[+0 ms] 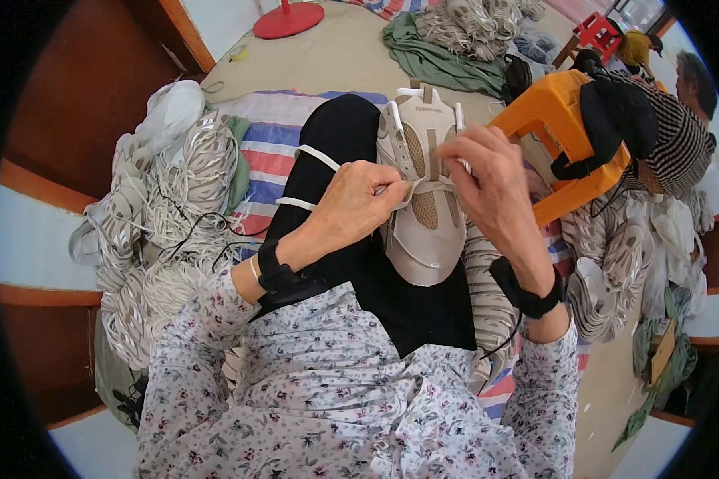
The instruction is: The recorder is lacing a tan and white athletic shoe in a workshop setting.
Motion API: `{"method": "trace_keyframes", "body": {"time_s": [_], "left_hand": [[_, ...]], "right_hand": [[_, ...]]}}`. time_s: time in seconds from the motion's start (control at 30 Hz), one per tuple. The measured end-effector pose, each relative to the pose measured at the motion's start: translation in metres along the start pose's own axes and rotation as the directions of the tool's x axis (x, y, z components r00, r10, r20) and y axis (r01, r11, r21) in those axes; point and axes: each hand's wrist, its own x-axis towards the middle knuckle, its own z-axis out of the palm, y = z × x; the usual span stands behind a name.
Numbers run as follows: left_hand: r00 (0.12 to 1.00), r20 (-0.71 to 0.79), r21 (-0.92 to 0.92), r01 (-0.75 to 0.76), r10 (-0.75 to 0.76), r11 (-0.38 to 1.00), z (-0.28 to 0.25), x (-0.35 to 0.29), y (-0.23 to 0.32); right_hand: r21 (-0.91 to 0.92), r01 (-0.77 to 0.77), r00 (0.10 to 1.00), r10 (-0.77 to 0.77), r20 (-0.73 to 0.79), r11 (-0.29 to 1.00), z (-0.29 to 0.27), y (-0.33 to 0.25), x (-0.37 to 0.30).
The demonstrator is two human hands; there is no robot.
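A beige and white shoe upper [430,254] lies on my lap over black cloth, toe toward me, with mesh panels and a pale lace [434,186] across its middle. My left hand [350,203] is closed in a pinch at the upper's left edge, gripping a pale, flat lace end. Over the right side of the upper hovers my right hand [491,182], its fingers bent and smeared by motion; whether they hold anything is unclear. Two white laces [318,156] lie across my black-covered left leg [339,128].
Bundled shoe uppers and loose laces [185,207] heap at left on a striped sheet [257,144]. An orange plastic stool [547,104] stands at right, near more stacked uppers [607,255]. A person in a striped top [671,132] sits beyond. A red round base [289,21] stands far back.
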Motion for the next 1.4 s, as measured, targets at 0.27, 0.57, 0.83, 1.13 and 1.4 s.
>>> {"method": "trace_keyframes", "body": {"time_s": [0.27,0.57,0.83,1.13,1.4], "left_hand": [[0.996,-0.049,0.086,-0.076,0.081,0.993,0.0,-0.001,0.003],[0.962,-0.087,0.542,-0.171,0.257,0.823,0.01,-0.005,0.015],[0.968,-0.165,0.308,-0.133,0.19,0.942,0.015,-0.001,0.012],[0.826,-0.001,0.467,-0.498,0.564,0.731,-0.024,0.028,0.019],[0.853,0.27,0.483,-0.522,0.447,0.704,-0.034,0.037,0.003]], "right_hand": [[0.158,-0.021,0.998,0.03,-0.053,0.987,0.036,-0.005,-0.019],[0.236,-0.174,0.952,0.225,-0.206,0.956,0.052,-0.02,-0.033],[0.251,-0.15,0.939,0.217,-0.266,0.956,0.055,-0.021,-0.034],[0.357,-0.212,0.932,0.298,-0.205,0.91,0.032,-0.018,-0.014],[0.296,-0.169,0.983,0.184,-0.023,0.94,0.032,-0.006,-0.002]]}}
